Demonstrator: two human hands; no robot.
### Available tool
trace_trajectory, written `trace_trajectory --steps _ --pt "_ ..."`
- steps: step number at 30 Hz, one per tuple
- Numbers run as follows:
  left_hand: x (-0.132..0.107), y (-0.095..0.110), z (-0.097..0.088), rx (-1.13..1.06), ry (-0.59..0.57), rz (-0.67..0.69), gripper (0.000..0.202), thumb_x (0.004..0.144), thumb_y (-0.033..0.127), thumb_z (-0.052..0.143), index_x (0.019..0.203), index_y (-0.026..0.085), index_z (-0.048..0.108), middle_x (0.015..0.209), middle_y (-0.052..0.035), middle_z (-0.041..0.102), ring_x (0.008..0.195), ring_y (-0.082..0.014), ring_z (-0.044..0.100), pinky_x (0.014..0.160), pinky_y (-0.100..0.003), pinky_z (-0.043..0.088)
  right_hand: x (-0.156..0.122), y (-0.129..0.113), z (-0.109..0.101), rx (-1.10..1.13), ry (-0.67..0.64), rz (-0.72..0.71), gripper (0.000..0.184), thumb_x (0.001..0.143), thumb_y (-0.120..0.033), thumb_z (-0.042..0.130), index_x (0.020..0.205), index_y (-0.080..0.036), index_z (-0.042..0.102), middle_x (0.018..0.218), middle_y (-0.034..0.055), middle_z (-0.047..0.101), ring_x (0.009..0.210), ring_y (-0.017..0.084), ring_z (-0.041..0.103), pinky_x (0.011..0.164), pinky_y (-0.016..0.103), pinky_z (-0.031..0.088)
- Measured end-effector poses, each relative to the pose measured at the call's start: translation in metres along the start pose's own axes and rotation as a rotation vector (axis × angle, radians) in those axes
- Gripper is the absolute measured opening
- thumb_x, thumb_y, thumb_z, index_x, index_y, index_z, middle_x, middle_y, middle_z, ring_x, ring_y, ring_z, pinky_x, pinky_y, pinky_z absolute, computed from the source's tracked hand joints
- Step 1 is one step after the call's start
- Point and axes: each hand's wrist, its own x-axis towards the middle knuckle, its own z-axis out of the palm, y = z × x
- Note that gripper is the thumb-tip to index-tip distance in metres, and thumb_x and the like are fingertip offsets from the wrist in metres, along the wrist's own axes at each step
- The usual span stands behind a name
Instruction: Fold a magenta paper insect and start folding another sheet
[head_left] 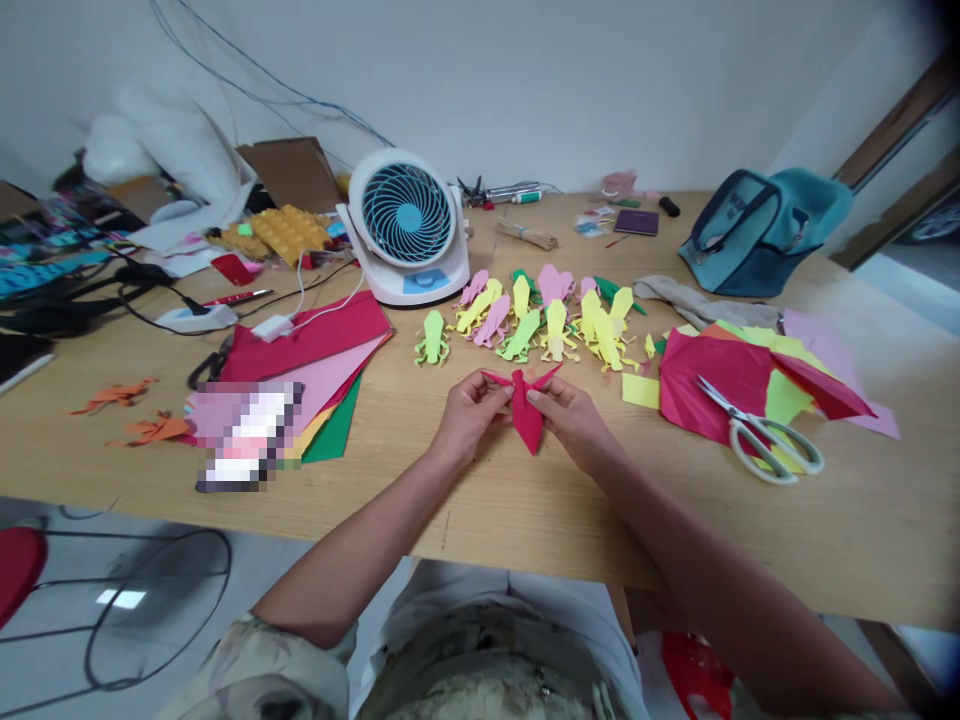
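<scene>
A folded red paper figure [526, 412] with two pointed arms is held over the wooden table [525, 500]. My left hand [471, 408] pinches its left side and my right hand [568, 412] pinches its right side, fingers closed on the paper. Just beyond lie several finished paper insects [540, 315] in yellow, green and pink.
White-handled scissors [761, 432] rest on red, yellow and pink paper scraps [750, 375] at the right. A stack of coloured sheets [315, 365] lies at the left, a small white fan [407, 225] behind it. A blue bag [761, 230] stands far right. Orange paper figures [131, 410] lie at the left edge.
</scene>
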Motion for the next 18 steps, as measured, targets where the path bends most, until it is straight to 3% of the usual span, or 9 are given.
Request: trace_trajectory --steps 10,18 --pt "-0.0031 0.0006 0.0037 0.07 0.003 0.104 0.031 0.066 0.034 0.082 0.086 0.018 0.064 0.07 0.0034 0.064 0.059 -0.0084 0.055 0.057 -0.022 0.053 -0.0006 -0.001 0.0004 -0.073 0.062 -0.029 0.042 0.061 -0.052 0.088 0.083 -0.021 0.07 0.084 0.0032 0.073 0.078 0.018 0.067 0.077 0.033 0.053" --pt "-0.0021 0.0007 0.0012 0.084 -0.032 0.084 0.032 0.065 0.038 0.084 0.081 0.016 0.066 0.071 0.0011 0.066 0.063 -0.0098 0.058 0.062 -0.024 0.053 0.0015 0.0053 -0.0025 -0.086 -0.02 0.019 0.043 0.067 -0.054 0.084 0.091 -0.02 0.072 0.088 0.0046 0.075 0.084 0.021 0.069 0.083 0.036 0.054"
